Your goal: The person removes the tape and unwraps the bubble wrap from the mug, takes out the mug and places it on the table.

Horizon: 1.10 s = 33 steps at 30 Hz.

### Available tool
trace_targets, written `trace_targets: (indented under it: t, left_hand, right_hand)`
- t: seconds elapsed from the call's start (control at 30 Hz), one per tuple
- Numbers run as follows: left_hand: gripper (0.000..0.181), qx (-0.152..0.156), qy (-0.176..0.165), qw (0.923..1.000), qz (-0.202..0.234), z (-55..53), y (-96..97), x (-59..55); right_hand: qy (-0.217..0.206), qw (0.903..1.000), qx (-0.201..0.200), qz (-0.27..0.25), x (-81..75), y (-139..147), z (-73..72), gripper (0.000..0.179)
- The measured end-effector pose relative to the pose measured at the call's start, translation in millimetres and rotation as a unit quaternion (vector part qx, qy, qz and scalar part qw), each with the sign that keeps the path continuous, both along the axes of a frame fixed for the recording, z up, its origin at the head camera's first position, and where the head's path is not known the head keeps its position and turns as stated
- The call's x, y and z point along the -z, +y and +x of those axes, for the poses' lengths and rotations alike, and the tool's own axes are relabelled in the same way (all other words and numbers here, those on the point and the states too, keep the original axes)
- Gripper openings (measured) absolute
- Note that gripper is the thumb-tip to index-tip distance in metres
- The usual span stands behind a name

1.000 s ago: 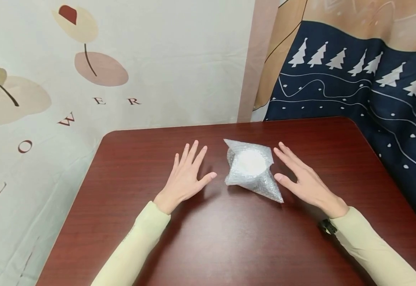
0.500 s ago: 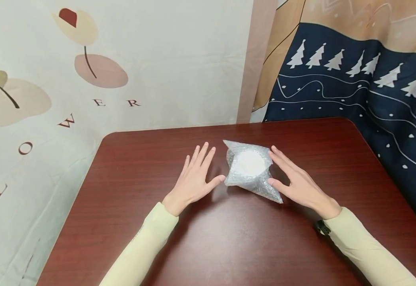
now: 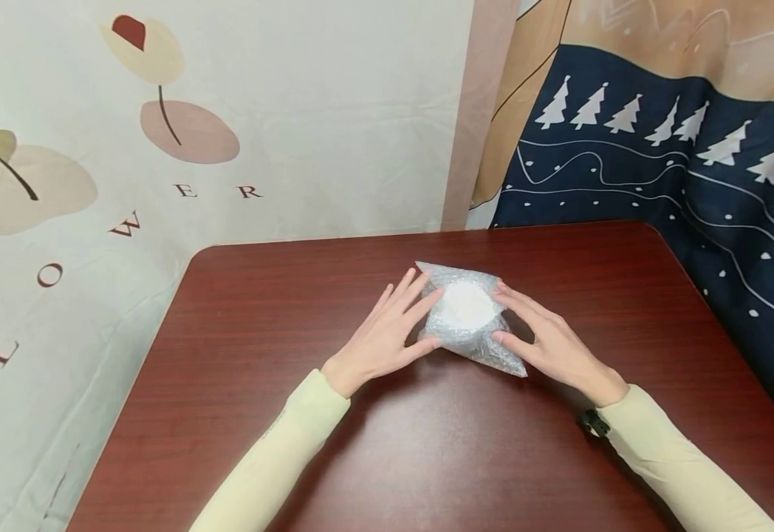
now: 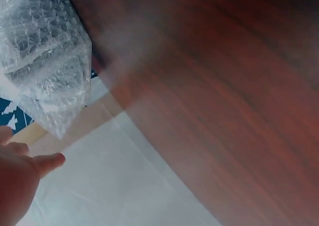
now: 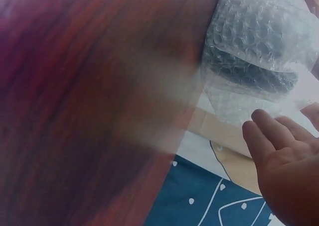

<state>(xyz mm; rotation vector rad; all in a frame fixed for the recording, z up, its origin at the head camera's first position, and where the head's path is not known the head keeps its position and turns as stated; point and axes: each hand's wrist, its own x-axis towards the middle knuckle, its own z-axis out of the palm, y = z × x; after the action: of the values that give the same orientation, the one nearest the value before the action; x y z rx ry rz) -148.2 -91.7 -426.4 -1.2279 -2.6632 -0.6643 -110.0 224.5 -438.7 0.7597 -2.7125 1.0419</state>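
A bubble-wrap package (image 3: 468,314) with pointed corners lies on the table, its top bright with glare. My left hand (image 3: 382,336) reaches its left side with straight, spread fingers that overlap the wrap in the head view. From the opposite side my right hand (image 3: 555,347) has its extended fingers and thumb at the right edge. Whether either hand presses on the wrap is hard to tell. In the left wrist view the clear bubbles of the package (image 4: 45,52) show above the fingers. A dark band shows within the package (image 5: 259,42) in the right wrist view.
The package stands on a reddish-brown wooden table (image 3: 400,458) with rounded far corners. Behind it hangs a pale cloth (image 3: 334,133) with flower prints and letters. A navy cloth (image 3: 600,162) with white trees hangs at the right. A dark wrist device (image 3: 594,423) sits at the right cuff.
Both hands have moved inward to the package, the left hand rightward and the right hand slightly leftward. The package has stayed in about the same spot.
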Motion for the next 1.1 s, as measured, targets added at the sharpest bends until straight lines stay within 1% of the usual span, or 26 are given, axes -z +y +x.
trace_targets:
  t: [0.13,0.2,0.27,0.33,0.4,0.5,0.57,0.63,0.8,0.9,0.97,1.03,1.1]
  left_hand:
    - [0.065,0.035,0.014,0.9992,-0.013,-2.1,6.2,-1.6]
    - [0.062,0.047,0.021,0.9985,-0.02,-3.3,8.0,-2.2]
    - [0.057,0.056,0.02,0.9979,-0.025,-5.1,9.4,-2.6]
    - [0.053,0.063,0.009,0.9976,-0.028,-6.6,10.1,-3.0]
    - [0.05,0.066,-0.014,0.9973,-0.03,-7.9,9.9,-3.0]
    - [0.048,0.072,-0.051,0.9959,-0.019,-10.1,9.2,-2.0]
    - [0.048,0.076,-0.067,0.9948,-0.008,-11.7,8.7,-1.0]
    - [0.049,0.077,-0.072,0.9944,0.003,-13.1,8.6,0.0]
    - [0.047,0.071,-0.062,0.9955,0.013,-14.1,8.9,1.2]
    - [0.045,0.066,-0.055,0.9962,0.015,-14.3,9.2,1.2]
    - [0.044,0.065,-0.052,0.9964,0.014,-14.4,9.9,0.5]
    - [0.043,0.065,-0.045,0.9968,0.013,-14.5,10.7,0.3]
    - [0.042,0.064,-0.037,0.9972,0.013,-14.6,11.5,0.1]
  right_hand:
    - [0.003,1.0,-0.001,-0.005,1.3,-1,-2.1,0.067]
    - [-0.001,1.0,-0.001,-0.004,1.2,-1,-2.9,0.066]
    - [-0.007,1.0,-0.004,-0.003,0.7,-2,-4.0,0.065]
    - [-0.011,0.9999,-0.006,-0.002,0.3,-3,-5.2,0.064]
    - [-0.012,0.9999,-0.01,-0.002,-0.1,-3,-6.6,0.062]
    - [-0.013,0.9998,-0.014,-0.002,-0.5,-3,-8.7,0.06]
    - [-0.013,0.9998,-0.016,-0.002,-0.6,-3,-9.8,0.059]
    - [-0.014,0.9998,-0.017,0.0,-0.5,-2,-10.7,0.058]
    - [-0.011,0.9997,-0.019,0.012,-1.4,0,-12.5,0.059]
    - [0.005,0.9994,-0.014,0.03,-3.2,1,-12.9,0.062]
    - [0.025,0.9983,-0.012,0.051,-4.6,1,-12.8,0.063]
    - [0.06,0.9953,-0.014,0.074,-5.6,0,-11.7,0.064]
    - [0.111,0.9892,-0.027,0.092,-6.7,-1,-10.6,0.061]
